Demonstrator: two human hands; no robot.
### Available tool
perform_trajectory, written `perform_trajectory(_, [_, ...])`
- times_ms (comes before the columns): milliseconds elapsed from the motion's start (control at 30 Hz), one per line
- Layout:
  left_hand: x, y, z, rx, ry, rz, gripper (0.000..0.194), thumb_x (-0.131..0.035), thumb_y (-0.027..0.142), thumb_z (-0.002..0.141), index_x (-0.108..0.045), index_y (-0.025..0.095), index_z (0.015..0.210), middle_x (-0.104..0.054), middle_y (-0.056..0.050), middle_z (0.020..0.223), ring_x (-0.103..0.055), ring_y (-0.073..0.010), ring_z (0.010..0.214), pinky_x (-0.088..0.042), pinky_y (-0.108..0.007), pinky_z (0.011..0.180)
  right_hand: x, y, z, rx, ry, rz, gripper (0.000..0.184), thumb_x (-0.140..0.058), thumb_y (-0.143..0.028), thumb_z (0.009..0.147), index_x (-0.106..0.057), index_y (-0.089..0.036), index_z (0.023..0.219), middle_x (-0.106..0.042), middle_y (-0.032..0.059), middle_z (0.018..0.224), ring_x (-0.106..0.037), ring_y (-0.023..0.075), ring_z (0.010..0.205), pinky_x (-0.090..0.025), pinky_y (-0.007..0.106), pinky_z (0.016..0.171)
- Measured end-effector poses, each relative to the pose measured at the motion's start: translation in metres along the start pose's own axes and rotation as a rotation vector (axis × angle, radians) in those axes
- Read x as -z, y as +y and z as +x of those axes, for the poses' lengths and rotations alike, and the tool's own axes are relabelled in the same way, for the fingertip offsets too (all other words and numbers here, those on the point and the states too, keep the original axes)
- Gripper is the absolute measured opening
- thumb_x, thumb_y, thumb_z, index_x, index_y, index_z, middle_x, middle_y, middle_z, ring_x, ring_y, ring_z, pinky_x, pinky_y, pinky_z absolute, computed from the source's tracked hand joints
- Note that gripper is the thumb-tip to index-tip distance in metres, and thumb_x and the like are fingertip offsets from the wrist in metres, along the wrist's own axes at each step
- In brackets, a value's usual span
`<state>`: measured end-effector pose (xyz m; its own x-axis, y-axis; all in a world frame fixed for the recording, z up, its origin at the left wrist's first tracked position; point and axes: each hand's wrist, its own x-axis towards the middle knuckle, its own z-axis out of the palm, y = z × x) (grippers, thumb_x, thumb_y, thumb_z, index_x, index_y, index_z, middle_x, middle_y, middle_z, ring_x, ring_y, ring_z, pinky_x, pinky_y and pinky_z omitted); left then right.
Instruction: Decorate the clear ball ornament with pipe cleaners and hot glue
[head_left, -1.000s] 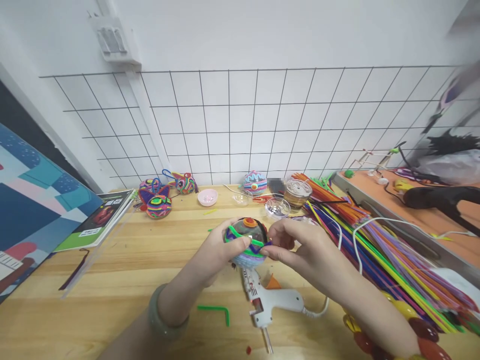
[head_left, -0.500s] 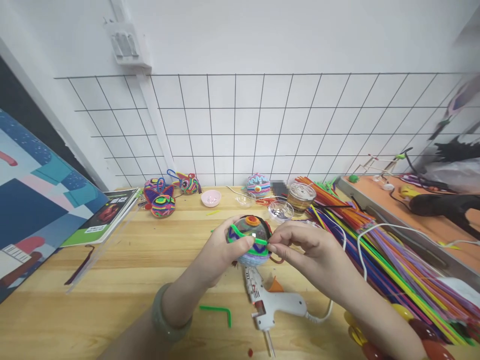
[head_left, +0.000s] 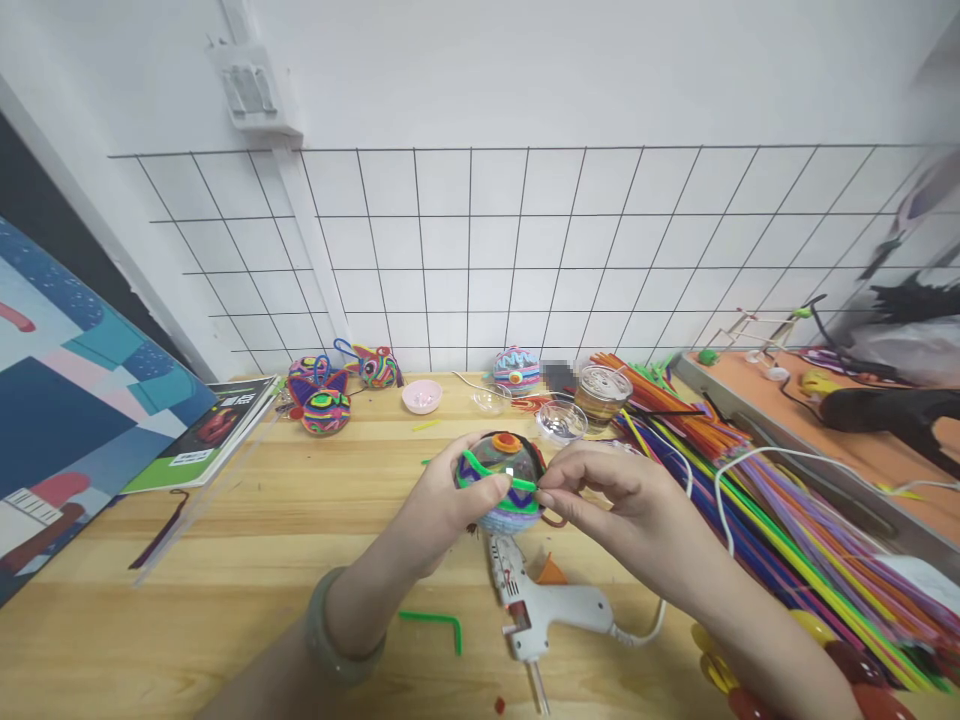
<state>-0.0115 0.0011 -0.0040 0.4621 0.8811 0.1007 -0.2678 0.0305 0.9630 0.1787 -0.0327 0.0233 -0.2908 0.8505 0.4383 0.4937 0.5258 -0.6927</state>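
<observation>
Wooden counter (head_left: 262,560) below, my left hand (head_left: 442,500) is curled round the ball (head_left: 519,466) just past the glue gun (head_left: 540,606), and my right hand (head_left: 615,495) just went from a looser pinch to fingertips together at the end of the green strip (head_left: 523,485), so that bit looks pinned.

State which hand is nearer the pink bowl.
Left. The left hand is in front of the pink bowl; the right hand is farther off, to its right.
</observation>
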Motion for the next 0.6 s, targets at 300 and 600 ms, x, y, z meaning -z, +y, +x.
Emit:
perform_trajectory(300, [-0.0022,0.0026,-0.0011,-0.012,0.009,0.012,0.043,-0.071,0.032,0.073,-0.059,0.014,0.111,-0.066,-0.012,0.11,-0.061,-0.0242,0.1,-0.046,-0.033,0.085,-0.0039,0.0016,0.0005,0.008,0.029,0.017,0.009,-0.067,-0.021,0.083,-0.062,-0.02,0.075,-0.063,-0.0005,0.067,-0.058,0.0137,0.062,-0.048,0.027,0.058])
perform_trajectory(600, [-0.0024,0.0054,-0.0036,0.007,-0.013,0.006,0.04,-0.068,0.028,0.077,-0.057,0.013,0.112,-0.065,-0.011,0.11,-0.059,-0.0221,0.099,-0.046,-0.032,0.086,-0.0032,-0.0026,-0.0037,0.048,0.052,-0.086,0.005,-0.065,-0.019,0.084,-0.063,-0.02,0.08,-0.062,-0.0001,0.07,-0.059,0.0144,0.064,-0.047,0.028,0.058])
